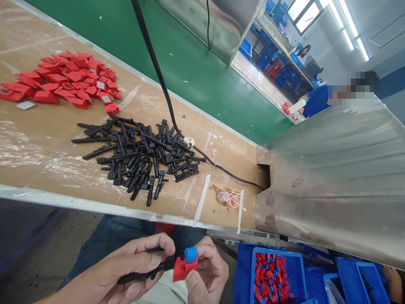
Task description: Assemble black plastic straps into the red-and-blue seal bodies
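My left hand is closed around a black plastic toy gun piece, its wide end pointing right. Pinched in the fingers of my right hand is a red plastic block with a blue fist. The end of the black piece meets the left side of the red block; whether the two are joined I cannot tell. On the bench above my hands lies a heap of similar black gun pieces. Farther left is a pile of red plastic parts.
Small cups with cotton swabs stand on the bench. A black cable crosses it toward a metal housing. A blue bin of red and blue pieces is at lower right. Another person works across the way.
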`<state>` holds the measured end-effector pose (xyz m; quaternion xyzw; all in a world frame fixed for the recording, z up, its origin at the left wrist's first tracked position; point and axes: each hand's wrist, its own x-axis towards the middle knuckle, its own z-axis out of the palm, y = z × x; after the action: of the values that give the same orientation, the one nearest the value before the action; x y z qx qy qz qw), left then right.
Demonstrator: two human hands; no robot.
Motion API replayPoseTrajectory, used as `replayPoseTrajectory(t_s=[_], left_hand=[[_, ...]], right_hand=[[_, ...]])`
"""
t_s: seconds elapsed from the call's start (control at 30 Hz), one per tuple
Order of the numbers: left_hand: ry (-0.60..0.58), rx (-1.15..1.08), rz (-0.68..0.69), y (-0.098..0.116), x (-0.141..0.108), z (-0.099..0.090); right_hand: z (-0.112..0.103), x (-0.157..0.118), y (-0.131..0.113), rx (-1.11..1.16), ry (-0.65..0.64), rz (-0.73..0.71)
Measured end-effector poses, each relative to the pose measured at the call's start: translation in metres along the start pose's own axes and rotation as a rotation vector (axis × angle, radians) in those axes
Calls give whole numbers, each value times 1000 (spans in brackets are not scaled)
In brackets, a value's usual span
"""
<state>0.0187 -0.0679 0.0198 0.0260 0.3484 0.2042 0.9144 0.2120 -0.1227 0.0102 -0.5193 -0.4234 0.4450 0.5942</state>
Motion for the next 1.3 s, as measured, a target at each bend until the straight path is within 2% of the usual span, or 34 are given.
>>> replayPoseTrajectory(t_s=[0.23,0.3,0.4,0.47,0.67,0.83,0.93,1.0,1.17,1.3], left_hand=[[-38,-32,-68,6,5,10],[9,-70,-109,11,4,16],[140,-157,-155,18,1,23],[186,-201,-174,22,1,26],[185,-273,-174,25,2,29],[130,-310,-135,9,13,8],[105,-291,-87,1,19,-1],[102,-261,-61,3,18,2],[102,-206,-46,17,8,20],[110,-247,-1,16,7,19]], right_hand=[[14,6,-5,309,-21,274],[19,11,-7,406,-10,358],[23,16,-11,502,-77,443],[23,17,-12,550,-93,463],[23,11,-4,694,-94,444],[22,9,-3,653,-43,432],[20,8,-2,601,-90,440],[19,8,0,599,-112,461],[17,7,6,687,-75,520],[17,8,6,752,-96,552]])
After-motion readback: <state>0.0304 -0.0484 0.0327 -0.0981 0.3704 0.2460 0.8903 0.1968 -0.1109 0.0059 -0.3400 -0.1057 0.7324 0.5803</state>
